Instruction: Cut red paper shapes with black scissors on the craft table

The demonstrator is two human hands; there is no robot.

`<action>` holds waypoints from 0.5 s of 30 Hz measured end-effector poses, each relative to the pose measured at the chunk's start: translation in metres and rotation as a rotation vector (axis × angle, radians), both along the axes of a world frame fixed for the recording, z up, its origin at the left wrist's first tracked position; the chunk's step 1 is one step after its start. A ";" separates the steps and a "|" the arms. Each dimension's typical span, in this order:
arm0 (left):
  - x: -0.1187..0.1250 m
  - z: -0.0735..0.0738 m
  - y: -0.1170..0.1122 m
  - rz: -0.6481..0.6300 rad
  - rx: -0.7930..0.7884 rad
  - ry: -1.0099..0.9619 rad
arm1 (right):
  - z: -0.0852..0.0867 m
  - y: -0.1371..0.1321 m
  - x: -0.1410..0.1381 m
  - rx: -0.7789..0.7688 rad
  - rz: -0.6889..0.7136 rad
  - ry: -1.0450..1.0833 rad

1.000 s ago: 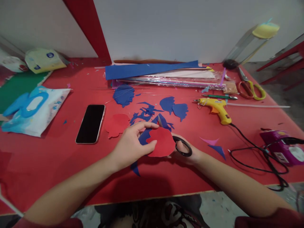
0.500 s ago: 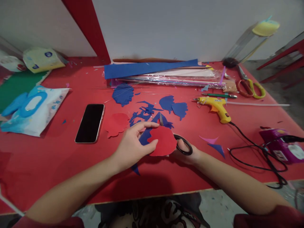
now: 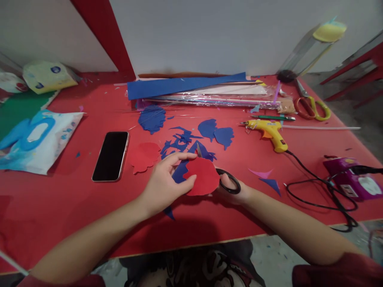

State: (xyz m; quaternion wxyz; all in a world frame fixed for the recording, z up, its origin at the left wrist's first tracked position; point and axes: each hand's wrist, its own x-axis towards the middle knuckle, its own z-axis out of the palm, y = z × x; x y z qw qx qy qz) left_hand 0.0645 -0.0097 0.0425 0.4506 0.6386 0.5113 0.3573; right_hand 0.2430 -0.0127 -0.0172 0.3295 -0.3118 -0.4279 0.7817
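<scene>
Well right of the phone (image 3: 110, 156), the left hand (image 3: 164, 179) reaches forward and inward, palm down, thumb flat on a red cutout (image 3: 203, 177), index finger arched to its far edge; how the hidden fingers grip, I cannot tell. The right hand (image 3: 228, 197), farther from the phone, holds scissors (image 3: 238, 186), thumb through the black loop. Their long axis slants forward and leftward under the cutout, the tip pointing toward the wall, away from the person. The cutout is roughly round, its notched edge facing the phone, smoother edge toward the right hand.
</scene>
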 end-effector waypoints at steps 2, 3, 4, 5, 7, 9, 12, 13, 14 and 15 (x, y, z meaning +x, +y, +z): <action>-0.001 -0.001 0.001 -0.004 0.025 0.017 | 0.000 0.000 0.000 -0.009 -0.003 0.082; -0.002 -0.001 0.001 -0.005 0.038 0.030 | 0.001 0.000 0.000 -0.007 -0.001 0.120; -0.002 -0.001 0.001 -0.008 0.049 0.044 | 0.001 0.000 0.000 0.011 0.003 0.133; -0.003 -0.001 0.001 -0.009 0.060 0.058 | 0.001 0.000 0.000 0.031 0.007 0.138; -0.003 0.000 0.001 -0.012 0.066 0.073 | 0.001 0.000 0.001 0.064 0.015 0.141; -0.003 0.001 0.001 -0.014 0.061 0.072 | 0.000 0.001 0.002 0.069 0.023 0.149; -0.003 0.002 0.002 -0.018 0.051 0.079 | -0.003 0.000 0.003 0.058 0.047 0.179; -0.003 0.002 0.002 -0.019 0.052 0.086 | -0.005 0.000 0.003 0.060 0.051 0.189; -0.003 0.001 0.002 -0.020 0.053 0.092 | -0.006 0.000 0.003 0.064 0.052 0.195; -0.004 0.000 0.003 -0.022 0.057 0.095 | -0.007 -0.001 0.002 0.068 0.052 0.197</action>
